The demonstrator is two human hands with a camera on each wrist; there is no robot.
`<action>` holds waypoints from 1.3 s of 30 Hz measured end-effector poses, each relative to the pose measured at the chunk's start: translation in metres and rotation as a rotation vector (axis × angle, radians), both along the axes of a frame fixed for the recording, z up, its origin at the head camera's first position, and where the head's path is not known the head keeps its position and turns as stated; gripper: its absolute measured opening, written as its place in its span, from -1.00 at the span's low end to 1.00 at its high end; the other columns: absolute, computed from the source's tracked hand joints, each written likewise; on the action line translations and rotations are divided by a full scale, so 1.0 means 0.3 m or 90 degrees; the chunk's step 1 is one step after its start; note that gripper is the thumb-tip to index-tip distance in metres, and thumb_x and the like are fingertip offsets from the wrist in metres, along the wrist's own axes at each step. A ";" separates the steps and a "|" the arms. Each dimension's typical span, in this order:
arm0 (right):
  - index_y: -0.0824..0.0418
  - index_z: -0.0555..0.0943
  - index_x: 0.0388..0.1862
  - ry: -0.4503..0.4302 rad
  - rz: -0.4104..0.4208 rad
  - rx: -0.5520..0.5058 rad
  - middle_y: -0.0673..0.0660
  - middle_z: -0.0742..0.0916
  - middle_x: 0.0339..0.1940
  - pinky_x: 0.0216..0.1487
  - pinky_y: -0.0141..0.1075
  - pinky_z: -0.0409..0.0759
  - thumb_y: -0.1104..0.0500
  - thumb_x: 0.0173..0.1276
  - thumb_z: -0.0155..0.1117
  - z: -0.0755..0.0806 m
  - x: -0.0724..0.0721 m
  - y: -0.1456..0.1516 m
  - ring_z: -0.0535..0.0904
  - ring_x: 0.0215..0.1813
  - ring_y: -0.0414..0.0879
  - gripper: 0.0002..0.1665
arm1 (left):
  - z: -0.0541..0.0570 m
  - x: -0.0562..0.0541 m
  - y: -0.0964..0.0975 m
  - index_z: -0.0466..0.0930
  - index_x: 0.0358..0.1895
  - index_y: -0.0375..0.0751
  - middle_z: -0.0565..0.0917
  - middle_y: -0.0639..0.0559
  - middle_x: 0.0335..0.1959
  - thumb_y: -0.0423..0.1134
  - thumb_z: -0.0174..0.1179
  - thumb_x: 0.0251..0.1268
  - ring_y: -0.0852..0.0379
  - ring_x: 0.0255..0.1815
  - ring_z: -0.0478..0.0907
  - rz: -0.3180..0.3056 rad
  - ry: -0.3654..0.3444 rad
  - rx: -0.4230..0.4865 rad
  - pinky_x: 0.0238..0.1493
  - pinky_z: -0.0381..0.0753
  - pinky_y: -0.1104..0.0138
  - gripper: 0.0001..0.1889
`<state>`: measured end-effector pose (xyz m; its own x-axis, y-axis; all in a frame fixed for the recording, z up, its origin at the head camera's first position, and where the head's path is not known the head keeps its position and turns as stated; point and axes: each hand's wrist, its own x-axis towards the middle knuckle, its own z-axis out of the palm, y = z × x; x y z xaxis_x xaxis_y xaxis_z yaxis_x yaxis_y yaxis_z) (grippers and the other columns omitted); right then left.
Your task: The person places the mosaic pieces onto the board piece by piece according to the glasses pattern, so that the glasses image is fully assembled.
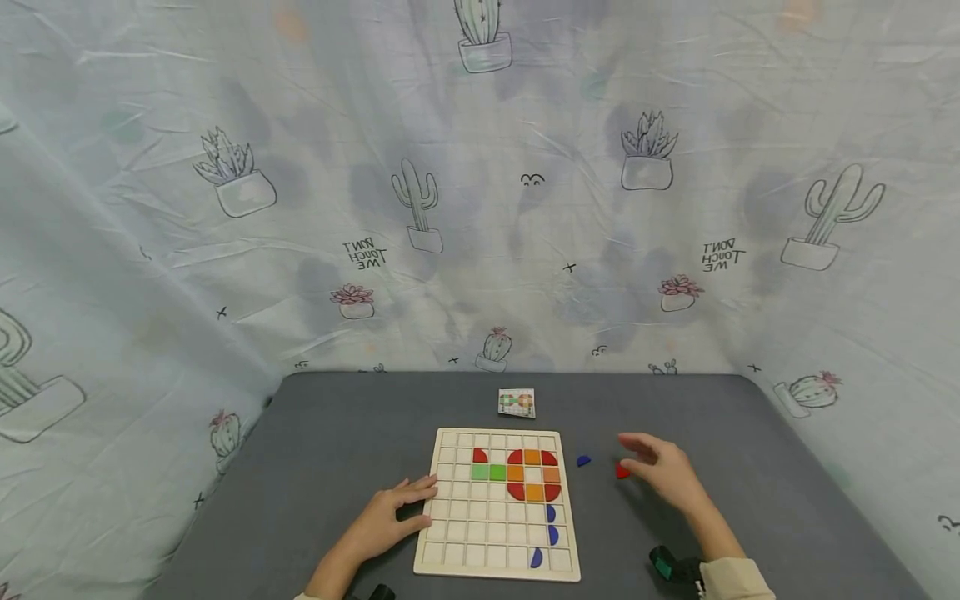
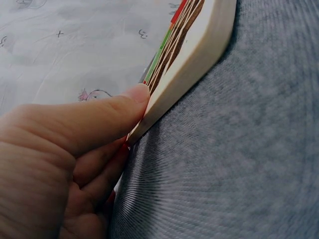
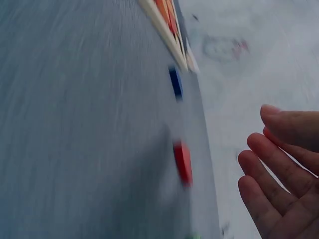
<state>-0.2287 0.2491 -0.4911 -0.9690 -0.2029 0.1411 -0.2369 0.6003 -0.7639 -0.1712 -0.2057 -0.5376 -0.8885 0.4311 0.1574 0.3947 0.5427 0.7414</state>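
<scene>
A pale wooden grid board (image 1: 480,533) lies on the grey table. It carries red, orange and green pieces in its upper rows and blue half-round pieces (image 1: 551,513) at the lower right. My left hand (image 1: 384,518) rests against the board's left edge, with fingertips and thumb (image 2: 137,93) touching the rim. To the right of the board, my right hand (image 1: 666,473) hovers above a loose red piece (image 3: 183,163), its fingers apart and holding nothing. Part of that piece is hidden by the hand in the head view. A loose blue half-round piece (image 1: 583,460) lies between board and hand.
Behind the board stands a small card (image 1: 517,403) with a coloured pattern. A patterned cloth (image 1: 540,250) hangs beyond the table's back edge. A blurred green bit (image 3: 195,236) shows at the bottom of the right wrist view.
</scene>
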 end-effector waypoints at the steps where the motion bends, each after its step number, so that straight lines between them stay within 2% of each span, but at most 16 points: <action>1: 0.31 0.51 0.22 -0.007 -0.003 0.004 0.29 0.62 0.15 0.12 -0.13 0.64 0.16 0.28 0.31 0.001 0.011 0.026 0.53 0.18 0.21 -0.46 | 0.000 0.000 0.000 0.56 0.19 -0.16 0.47 -0.09 0.30 0.00 0.23 0.21 -0.12 0.30 0.42 -0.001 0.003 0.002 0.36 0.22 -0.13 -0.49; 8: 0.31 0.44 0.28 -0.061 -0.071 0.034 0.32 0.58 0.21 0.03 -0.22 0.68 0.05 0.28 0.32 -0.009 0.064 0.173 0.50 0.22 0.24 -0.35 | -0.001 0.001 -0.003 0.55 0.20 -0.15 0.47 -0.07 0.30 0.02 0.22 0.23 -0.10 0.30 0.41 0.000 -0.007 0.011 0.37 0.18 -0.14 -0.49; 13: 0.34 0.41 0.30 -0.097 -0.112 0.043 0.39 0.55 0.23 0.05 -0.12 0.67 -0.02 0.28 0.32 -0.034 0.084 0.227 0.47 0.23 0.29 -0.28 | -0.003 -0.001 -0.003 0.55 0.20 -0.19 0.47 -0.09 0.29 0.01 0.22 0.23 -0.10 0.30 0.42 0.002 0.009 0.005 0.36 0.18 -0.15 -0.48; 16: 0.40 0.40 0.29 -0.108 -0.122 0.047 0.43 0.54 0.22 0.07 -0.09 0.65 0.00 0.27 0.34 -0.050 0.083 0.241 0.47 0.22 0.30 -0.27 | -0.002 0.002 -0.001 0.55 0.20 -0.18 0.48 -0.09 0.29 0.01 0.22 0.23 -0.10 0.30 0.42 0.003 0.008 0.002 0.36 0.19 -0.15 -0.48; 22: 0.42 0.45 0.24 -0.114 -0.142 0.056 0.45 0.55 0.19 -0.04 -0.17 0.70 0.06 0.20 0.41 -0.075 0.074 0.249 0.52 0.18 0.28 -0.28 | -0.003 0.002 0.001 0.53 0.21 -0.18 0.46 -0.08 0.31 0.03 0.21 0.23 -0.09 0.31 0.41 0.005 -0.003 0.002 0.37 0.17 -0.15 -0.46; 26: 0.40 0.48 0.21 -0.113 -0.151 0.083 0.46 0.55 0.17 -0.03 -0.11 0.69 0.04 0.17 0.42 -0.086 0.065 0.248 0.54 0.14 0.29 -0.29 | 0.001 0.000 0.000 0.53 0.22 -0.21 0.46 -0.10 0.31 0.02 0.21 0.24 -0.10 0.30 0.42 0.007 -0.001 -0.006 0.37 0.16 -0.15 -0.46; 33: 0.45 0.55 0.09 -0.056 -0.164 0.149 0.41 0.61 -0.02 -0.09 -0.03 0.67 0.16 0.15 0.42 -0.088 0.057 0.235 0.60 -0.02 0.24 -0.43 | 0.001 -0.003 -0.001 0.54 0.21 -0.20 0.47 -0.07 0.30 0.01 0.22 0.23 -0.11 0.30 0.41 0.009 0.013 -0.017 0.37 0.20 -0.12 -0.47; 39: 0.46 0.59 0.02 -0.060 -0.177 0.176 0.42 0.60 -0.05 -0.12 0.03 0.64 0.15 0.16 0.41 -0.083 0.049 0.230 0.60 -0.06 0.25 -0.48 | -0.001 0.000 0.000 0.54 0.20 -0.20 0.48 -0.06 0.30 0.01 0.23 0.23 -0.13 0.31 0.40 0.010 0.012 -0.015 0.38 0.22 -0.09 -0.47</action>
<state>-0.2141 0.3180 -0.5161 -0.9984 0.0506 0.0252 0.0270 0.8178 -0.5748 -0.1712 -0.2058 -0.5378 -0.8919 0.4216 0.1636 0.3996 0.5657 0.7213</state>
